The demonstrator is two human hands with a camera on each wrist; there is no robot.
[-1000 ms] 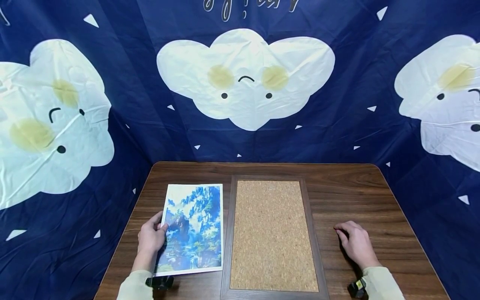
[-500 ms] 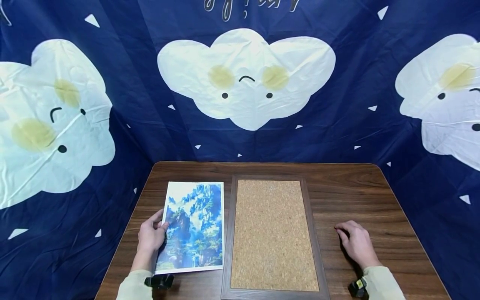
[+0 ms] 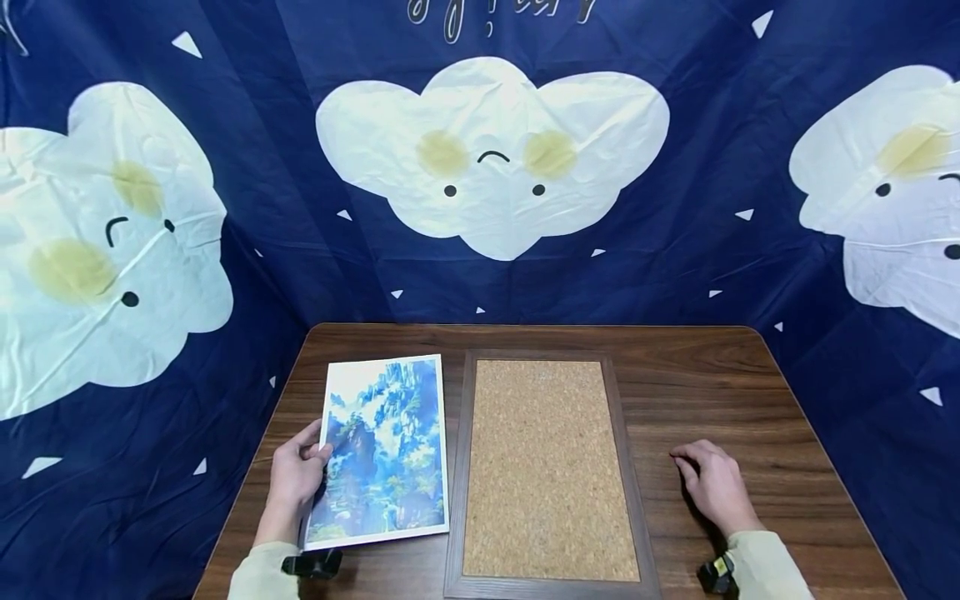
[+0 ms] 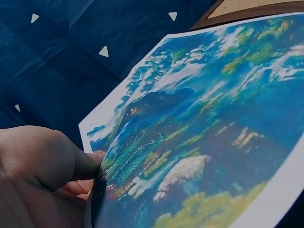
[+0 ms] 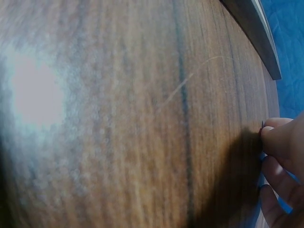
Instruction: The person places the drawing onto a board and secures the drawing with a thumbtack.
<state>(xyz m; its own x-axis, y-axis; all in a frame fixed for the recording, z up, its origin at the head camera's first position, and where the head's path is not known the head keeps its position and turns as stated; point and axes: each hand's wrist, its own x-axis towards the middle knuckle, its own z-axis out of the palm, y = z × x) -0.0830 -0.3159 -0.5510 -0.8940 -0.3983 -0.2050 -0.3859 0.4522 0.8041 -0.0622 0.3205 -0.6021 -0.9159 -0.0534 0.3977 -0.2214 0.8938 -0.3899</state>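
My left hand [image 3: 298,468] pinches the left edge of a paper print [image 3: 386,446] with a blue mountain landscape and white border. In the left wrist view, the thumb [image 4: 88,161] lies on the print's edge and the sheet bends slightly there. To the print's right lies a cork board [image 3: 551,467] in a brown wooden frame. On the board's other side, my right hand [image 3: 712,485] is low over the table, thumb and forefinger together. They pinch a tiny dark red, pin-like thing [image 5: 261,127], mostly hidden by the fingertips in the right wrist view.
The dark wood-grain table [image 3: 697,367] has rounded far corners. A blue cloth [image 3: 480,287] with white clouds and triangles hangs behind it and along both sides. Black wrist cameras sit below both hands.
The left hand has shifted the print slightly left and away from the board, turning it a little counterclockwise. The right hand and the cork board have stayed in place.
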